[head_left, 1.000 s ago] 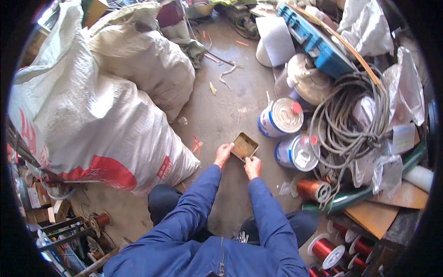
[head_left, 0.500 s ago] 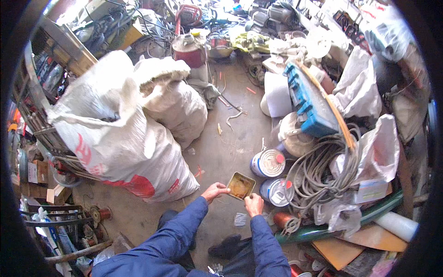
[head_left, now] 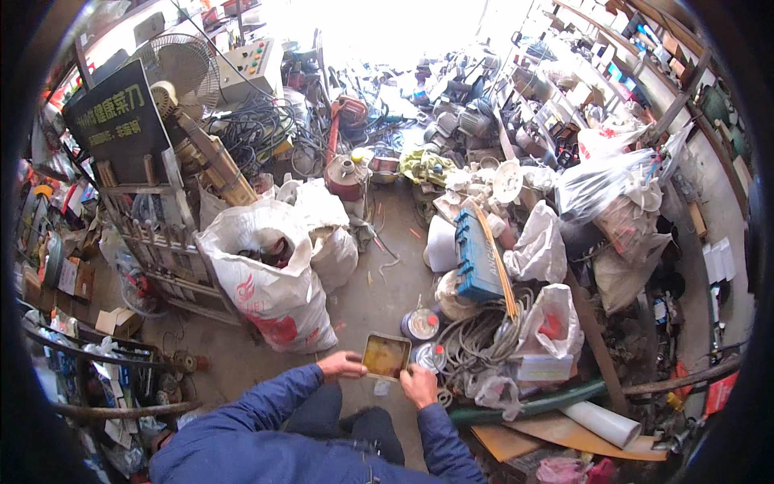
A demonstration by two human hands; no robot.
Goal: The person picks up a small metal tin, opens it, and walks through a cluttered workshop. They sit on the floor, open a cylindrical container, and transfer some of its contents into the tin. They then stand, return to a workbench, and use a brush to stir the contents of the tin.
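Note:
A shallow square metal tin point(head_left: 374, 369) with a yellowish-brown inside is held in front of my body, above the floor. My left hand point(head_left: 343, 365) is closed on its left edge, with the thumb near the rim. At the lower right corner, my right hand point(head_left: 419, 385) is closed around the rim; its fingertips are partly hidden. Just beyond the tin stand two round cans with red caps: the farther can point(head_left: 420, 324) and the nearer can point(head_left: 430, 357), which is close to my right hand.
Left of the gap, a big white woven sack point(head_left: 282, 302) leans beside a metal rack. To the right lie coiled grey cable point(head_left: 476, 335), a blue case point(head_left: 476, 262) and a green tube point(head_left: 528, 402). A wire spool point(head_left: 189, 361) rests on the floor at left.
The view has tilted up, showing more of the far room. Both hands still hold the tin, which now appears slightly farther left in the picture.

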